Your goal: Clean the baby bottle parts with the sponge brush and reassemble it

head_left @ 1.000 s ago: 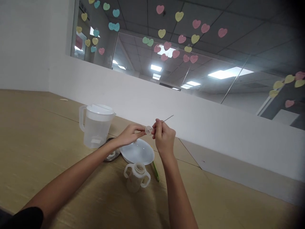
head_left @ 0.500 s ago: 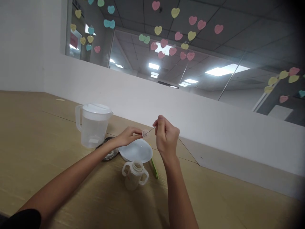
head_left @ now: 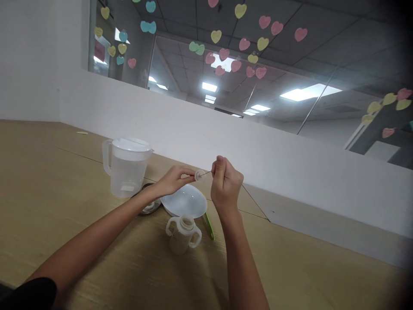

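Observation:
Between the thumb and fingers of my left hand is a small clear round piece that looks like a baby bottle nipple. My right hand is closed in a fist around the end of a thin wire-like stick. The stick's other end reaches into the nipple's opening; its tip is hidden. Both hands are raised above a white bowl. In front of the bowl stands a lidless baby bottle with two side handles.
A lidded clear pitcher stands on the table at the left. A dark round dish is partly hidden beneath my left forearm. Right of the bowl lies a green handle. A white wall rises behind.
My left hand and the nipple have shifted slightly right and up, closer to my right hand, so less of the stick shows between them. The view has tilted slightly.

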A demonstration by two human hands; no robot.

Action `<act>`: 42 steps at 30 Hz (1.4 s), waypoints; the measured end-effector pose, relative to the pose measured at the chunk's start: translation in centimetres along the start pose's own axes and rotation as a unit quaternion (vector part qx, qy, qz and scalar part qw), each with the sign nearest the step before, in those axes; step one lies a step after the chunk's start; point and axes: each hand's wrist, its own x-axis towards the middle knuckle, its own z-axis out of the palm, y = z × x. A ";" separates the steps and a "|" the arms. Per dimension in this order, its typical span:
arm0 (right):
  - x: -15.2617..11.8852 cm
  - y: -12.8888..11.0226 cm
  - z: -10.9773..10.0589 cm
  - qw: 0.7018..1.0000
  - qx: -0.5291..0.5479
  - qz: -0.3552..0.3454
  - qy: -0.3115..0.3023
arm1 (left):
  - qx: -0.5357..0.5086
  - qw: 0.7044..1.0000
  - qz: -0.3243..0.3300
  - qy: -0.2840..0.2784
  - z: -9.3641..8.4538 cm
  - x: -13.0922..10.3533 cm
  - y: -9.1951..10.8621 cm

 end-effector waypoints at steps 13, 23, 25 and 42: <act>-0.8 1.3 1.3 0.997 -0.039 0.016 -0.070 | 0.008 1.000 -0.003 0.015 0.1 0.1 0.4; -0.6 0.9 1.4 0.983 -0.060 0.093 -0.144 | 0.020 0.998 0.003 0.056 -0.5 0.3 0.4; -0.4 1.0 1.1 0.979 -0.092 0.122 -0.137 | 0.007 0.998 -0.002 0.063 -0.4 0.3 0.5; 1.0 0.4 -2.3 0.993 -0.053 0.084 0.066 | -0.032 0.994 -0.102 -0.002 0.1 -0.1 0.8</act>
